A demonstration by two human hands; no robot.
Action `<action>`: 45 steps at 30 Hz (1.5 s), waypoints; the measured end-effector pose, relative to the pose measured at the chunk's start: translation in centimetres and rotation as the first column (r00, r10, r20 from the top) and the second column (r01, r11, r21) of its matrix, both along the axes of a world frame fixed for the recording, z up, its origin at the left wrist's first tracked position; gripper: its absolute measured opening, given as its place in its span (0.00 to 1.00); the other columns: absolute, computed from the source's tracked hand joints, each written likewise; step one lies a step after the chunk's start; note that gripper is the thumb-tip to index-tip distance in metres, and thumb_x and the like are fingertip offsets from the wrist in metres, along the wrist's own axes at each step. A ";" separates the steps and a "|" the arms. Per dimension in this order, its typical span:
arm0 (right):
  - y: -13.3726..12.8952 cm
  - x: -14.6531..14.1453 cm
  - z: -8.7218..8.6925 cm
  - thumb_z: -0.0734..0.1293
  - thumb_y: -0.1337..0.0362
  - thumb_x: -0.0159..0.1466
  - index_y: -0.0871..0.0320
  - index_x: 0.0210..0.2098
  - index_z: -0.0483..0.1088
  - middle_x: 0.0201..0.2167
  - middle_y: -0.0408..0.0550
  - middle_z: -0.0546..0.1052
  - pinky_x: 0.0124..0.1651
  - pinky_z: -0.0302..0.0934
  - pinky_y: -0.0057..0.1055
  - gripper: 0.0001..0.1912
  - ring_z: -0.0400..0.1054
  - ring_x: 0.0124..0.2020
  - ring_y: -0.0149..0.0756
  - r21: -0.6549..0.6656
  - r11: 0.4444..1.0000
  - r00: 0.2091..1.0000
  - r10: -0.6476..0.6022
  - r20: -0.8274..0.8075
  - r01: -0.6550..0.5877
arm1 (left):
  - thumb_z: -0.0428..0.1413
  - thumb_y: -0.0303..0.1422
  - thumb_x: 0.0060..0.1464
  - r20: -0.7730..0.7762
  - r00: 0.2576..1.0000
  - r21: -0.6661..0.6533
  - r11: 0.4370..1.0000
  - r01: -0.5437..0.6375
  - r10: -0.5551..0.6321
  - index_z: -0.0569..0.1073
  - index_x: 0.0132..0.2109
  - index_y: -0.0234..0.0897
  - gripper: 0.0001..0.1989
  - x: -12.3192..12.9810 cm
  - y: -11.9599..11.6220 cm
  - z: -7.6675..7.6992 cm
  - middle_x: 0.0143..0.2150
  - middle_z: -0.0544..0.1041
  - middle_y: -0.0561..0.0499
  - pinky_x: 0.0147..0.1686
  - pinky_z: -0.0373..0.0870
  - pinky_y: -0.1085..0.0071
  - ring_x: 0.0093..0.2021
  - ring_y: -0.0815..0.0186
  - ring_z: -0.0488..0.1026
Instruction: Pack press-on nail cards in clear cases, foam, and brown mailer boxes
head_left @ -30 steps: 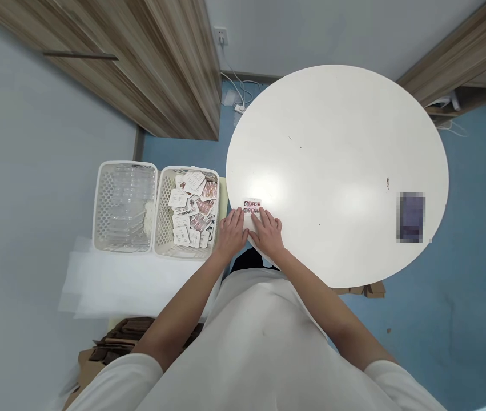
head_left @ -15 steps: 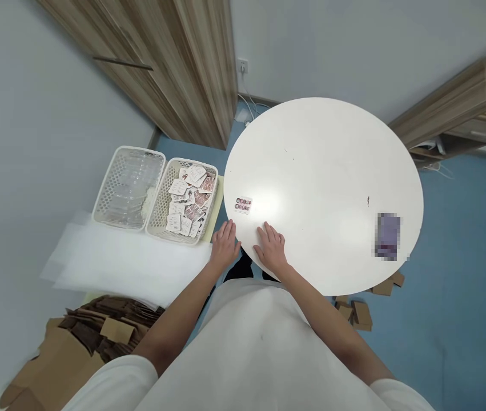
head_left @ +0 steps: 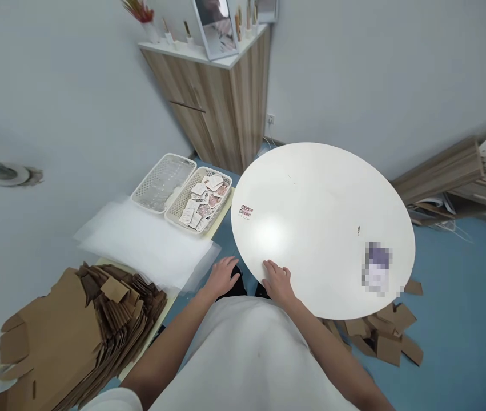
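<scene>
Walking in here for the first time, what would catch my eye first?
Probably the big white oval table, with a small card of reddish nail-like pieces near its left edge. Next, perhaps, the heap of flattened brown cardboard boxes at lower left. Between them, a white perforated plastic basket holds a jumble of small printed cards.

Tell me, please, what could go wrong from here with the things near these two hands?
The small card lies near the rim of the round table, so a careless brush might knock it off.

The white sheets reach past the edge of their support near the left hand, which could catch and drag them.

The cardboard pile is stacked unevenly and may slide.
</scene>
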State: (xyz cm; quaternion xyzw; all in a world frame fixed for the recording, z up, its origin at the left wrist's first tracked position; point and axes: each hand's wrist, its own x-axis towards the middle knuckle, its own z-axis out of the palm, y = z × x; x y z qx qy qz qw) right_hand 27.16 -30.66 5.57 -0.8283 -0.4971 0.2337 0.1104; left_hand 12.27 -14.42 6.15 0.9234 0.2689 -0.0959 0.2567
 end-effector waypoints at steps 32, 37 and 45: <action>19.1 -8.7 4.7 0.55 0.63 0.61 0.54 0.47 0.63 0.44 0.49 0.72 0.51 0.49 0.41 0.15 0.68 0.38 0.34 0.111 0.888 0.894 0.444 0.050 -0.447 | 0.47 0.38 0.53 0.257 0.917 -0.136 0.951 -0.277 0.304 0.62 0.54 0.38 0.21 -11.9 10.8 4.8 0.52 0.68 0.46 0.46 0.63 0.67 0.49 0.62 0.68; 23.0 -7.9 4.4 0.54 0.61 0.62 0.55 0.48 0.63 0.44 0.50 0.72 0.50 0.49 0.41 0.16 0.68 0.38 0.36 0.117 0.875 0.881 0.474 -0.009 -0.469 | 0.46 0.39 0.54 0.238 0.922 -0.104 0.951 -0.290 0.307 0.63 0.54 0.37 0.21 -11.5 13.3 4.8 0.52 0.69 0.46 0.45 0.63 0.67 0.49 0.61 0.67; 31.4 -6.7 3.6 0.54 0.61 0.62 0.56 0.47 0.64 0.45 0.51 0.72 0.50 0.49 0.39 0.16 0.63 0.46 0.39 0.187 0.830 0.845 0.535 -0.006 -0.525 | 0.46 0.40 0.54 0.127 0.892 0.034 0.897 -0.440 0.433 0.62 0.53 0.39 0.21 -10.3 20.6 4.6 0.50 0.70 0.46 0.46 0.62 0.63 0.50 0.59 0.66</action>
